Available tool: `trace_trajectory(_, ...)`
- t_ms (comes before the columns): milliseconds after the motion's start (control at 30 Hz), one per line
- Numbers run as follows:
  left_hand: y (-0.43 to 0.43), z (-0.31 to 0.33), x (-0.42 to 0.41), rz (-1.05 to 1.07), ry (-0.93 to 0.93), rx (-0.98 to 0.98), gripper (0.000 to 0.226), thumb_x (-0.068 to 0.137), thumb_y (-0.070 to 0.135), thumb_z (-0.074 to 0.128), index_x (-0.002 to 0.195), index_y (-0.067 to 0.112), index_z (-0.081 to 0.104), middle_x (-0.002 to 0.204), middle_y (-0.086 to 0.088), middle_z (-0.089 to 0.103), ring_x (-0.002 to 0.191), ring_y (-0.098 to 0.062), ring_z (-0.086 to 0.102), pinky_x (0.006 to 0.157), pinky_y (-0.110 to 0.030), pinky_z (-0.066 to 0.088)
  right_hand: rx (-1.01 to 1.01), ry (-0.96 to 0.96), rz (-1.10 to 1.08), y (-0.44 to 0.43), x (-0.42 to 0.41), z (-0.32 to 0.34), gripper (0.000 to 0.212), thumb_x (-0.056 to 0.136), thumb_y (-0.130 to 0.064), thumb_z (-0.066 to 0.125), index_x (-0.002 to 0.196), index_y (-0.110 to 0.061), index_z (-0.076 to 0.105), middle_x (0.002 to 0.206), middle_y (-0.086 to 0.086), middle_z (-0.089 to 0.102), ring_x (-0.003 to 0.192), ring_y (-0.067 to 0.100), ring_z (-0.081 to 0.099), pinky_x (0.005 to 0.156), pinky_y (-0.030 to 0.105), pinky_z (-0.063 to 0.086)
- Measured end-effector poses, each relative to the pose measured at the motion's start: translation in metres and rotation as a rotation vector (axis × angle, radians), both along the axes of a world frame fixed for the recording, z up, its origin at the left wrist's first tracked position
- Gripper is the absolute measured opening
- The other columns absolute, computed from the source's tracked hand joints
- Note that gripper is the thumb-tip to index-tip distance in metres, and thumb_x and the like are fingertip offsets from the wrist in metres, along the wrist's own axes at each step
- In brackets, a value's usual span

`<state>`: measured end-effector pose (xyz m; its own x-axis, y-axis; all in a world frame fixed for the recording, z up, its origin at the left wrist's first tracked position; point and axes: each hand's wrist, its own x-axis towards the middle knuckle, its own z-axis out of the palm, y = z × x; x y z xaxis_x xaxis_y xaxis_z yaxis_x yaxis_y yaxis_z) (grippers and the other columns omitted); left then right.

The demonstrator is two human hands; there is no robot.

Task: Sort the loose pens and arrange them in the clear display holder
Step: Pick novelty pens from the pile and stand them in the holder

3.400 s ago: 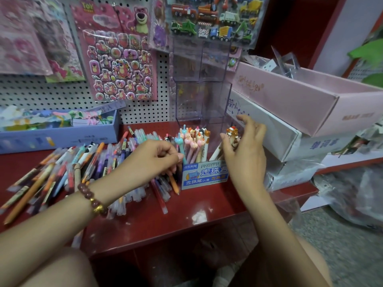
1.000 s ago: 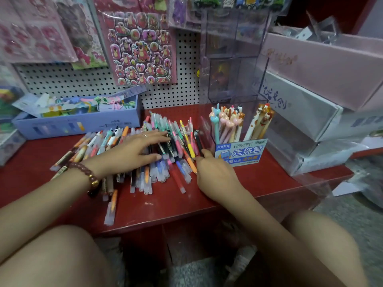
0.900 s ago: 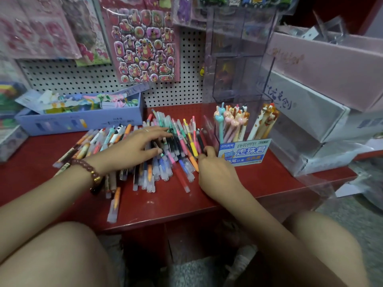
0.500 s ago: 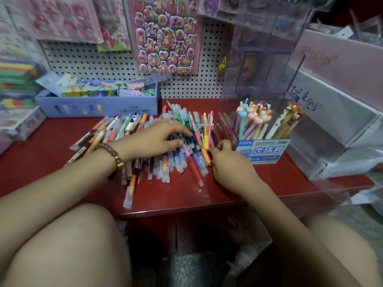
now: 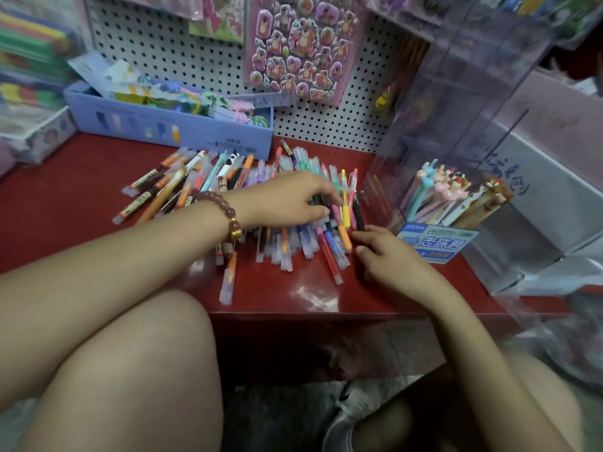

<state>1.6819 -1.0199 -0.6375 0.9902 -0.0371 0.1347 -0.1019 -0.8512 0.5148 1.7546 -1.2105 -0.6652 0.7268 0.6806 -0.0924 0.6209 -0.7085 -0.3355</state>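
Observation:
A pile of loose pens [image 5: 202, 187] in many colours lies across the red shelf [image 5: 78, 197]. My left hand [image 5: 284, 200], with a bead bracelet at the wrist, lies on the pile's right part, and its bent fingers and thumb close round dark pens there. My right hand [image 5: 391, 262] is at the pile's right edge, with forefinger and thumb pinching the lower end of a black pen [image 5: 358, 215]. The clear display holder [image 5: 463, 125] stands to the right. Its lowest tier holds several animal-topped pens [image 5: 447, 194] behind a blue label [image 5: 435, 244].
A blue box [image 5: 169, 125] of stationery stands behind the pile against the pegboard [image 5: 156, 44], where sticker sheets [image 5: 300, 47] hang. White and pink boxes [image 5: 554, 190] are stacked to the right of the holder. My knees are below the shelf's front edge.
My left hand has slid right across the pile and its flat fingers have bent round pens. My right hand has stayed at the pile's right edge since leaving the holder.

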Motion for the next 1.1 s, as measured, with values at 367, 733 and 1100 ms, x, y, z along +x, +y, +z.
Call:
trace_trajectory(367,-0.001,0.005,-0.003,-0.036,-0.013,-0.109,0.027,0.095,0.016,0.051,0.121,0.020,0.060,0.118,0.006,0.061,0.105,-0.004,0.054,0.091,-0.020,0.040,0.198,0.220,-0.097,0.000,-0.007,-0.004,0.036,0.100,-0.024,0.044,0.132,-0.011,0.054,0.119,0.011,0.054,0.103,0.012,0.063,0.068,0.012,0.047)
trace_trajectory(733,-0.006,0.002,-0.001,-0.057,0.013,-0.136,0.025,0.095,0.018,0.054,0.118,0.016,0.061,0.113,0.002,0.066,0.105,-0.008,0.059,0.085,-0.016,0.041,0.084,0.127,-0.145,0.007,-0.006,-0.012,0.032,0.096,-0.009,0.042,0.123,0.000,0.058,0.123,0.020,0.050,0.080,0.023,0.061,0.083,0.035,0.050)
trace_trajectory(1100,-0.004,-0.001,-0.004,0.013,-0.009,-0.194,0.018,0.094,0.013,0.053,0.105,0.017,0.068,0.089,0.011,0.070,0.085,-0.004,0.065,0.082,-0.026,0.053,0.309,-0.453,-0.116,-0.005,-0.027,-0.002,0.035,0.086,-0.001,0.050,0.118,-0.004,0.064,0.135,0.005,0.046,0.105,0.024,0.060,0.086,0.032,0.048)
